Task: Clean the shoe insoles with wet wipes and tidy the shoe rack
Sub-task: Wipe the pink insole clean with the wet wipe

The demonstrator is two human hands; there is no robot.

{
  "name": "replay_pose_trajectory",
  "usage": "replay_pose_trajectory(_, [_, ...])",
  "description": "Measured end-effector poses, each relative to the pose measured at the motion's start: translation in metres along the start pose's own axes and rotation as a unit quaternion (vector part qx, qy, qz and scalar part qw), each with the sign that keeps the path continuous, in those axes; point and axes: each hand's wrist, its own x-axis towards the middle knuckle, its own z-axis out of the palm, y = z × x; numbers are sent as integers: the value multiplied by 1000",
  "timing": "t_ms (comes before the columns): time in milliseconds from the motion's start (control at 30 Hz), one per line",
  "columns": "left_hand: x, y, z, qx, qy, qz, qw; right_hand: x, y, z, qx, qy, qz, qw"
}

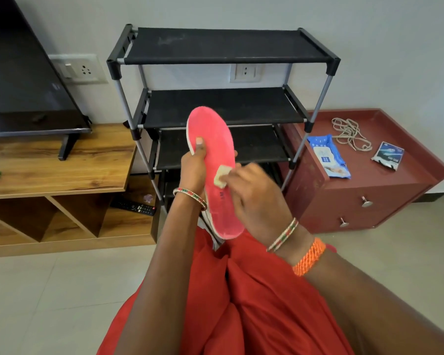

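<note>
1. In front of the black four-tier shoe rack [223, 47], a person seated on the floor holds a pink insole [212, 160] up at an angle, toe end toward the rack and heel end down over the lap.
2. The left hand [194, 166] grips the insole by its left edge, thumb pressed on the pink face and fingers wrapped behind it.
3. The right hand [256, 198] pinches a small folded wet wipe [221, 178] against the middle of the insole; this hand is blurred, so exactly how the fingers lie is unclear.
4. Judging from this, the wiping step is in hand: the insole is being scrubbed, while the rack shelves look dusty and hold no shoes that can be seen.
5. The next move probably calls for carrying the wipe along the length of the insole with firm pressure, while the left hand braces it against bending.
6. On the red drawer cabinet [369, 201] to the right lie a blue wet-wipe pack [326, 156], a tangle of beige shoelaces [350, 133] and a small printed packet [387, 155], well apart from the hands.
7. Writing: small dark print shows on the insole just below the wipe, and both packs carry labels, but none of it is legible.
8. A TV remote [136, 206] lies in the wooden TV unit [62, 160] on the left.
</note>
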Motion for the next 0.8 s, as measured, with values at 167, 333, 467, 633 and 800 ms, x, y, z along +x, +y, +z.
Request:
replay_pose_trajectory(167, [7, -8, -9, -14, 14, -57, 998, -16, -4, 4, -10, -34, -37, 999])
replay_pose_trajectory(333, [-11, -12, 12, 108, -3, 4, 994, 32, 15, 1, 3, 13, 74, 997])
replay_pose_trajectory(467, [-18, -13, 7, 15, -32, 18, 999, 49, 32, 1, 29, 29, 160, 986])
replay_pose_trajectory(633, [-10, -8, -5, 99, 64, 28, 993, 8, 14, 7, 120, -3, 107, 987])
replay_pose_trajectory(800, [-15, -15, 0, 112, 6, -12, 994, -12, 20, 9, 177, 12, 128, 976])
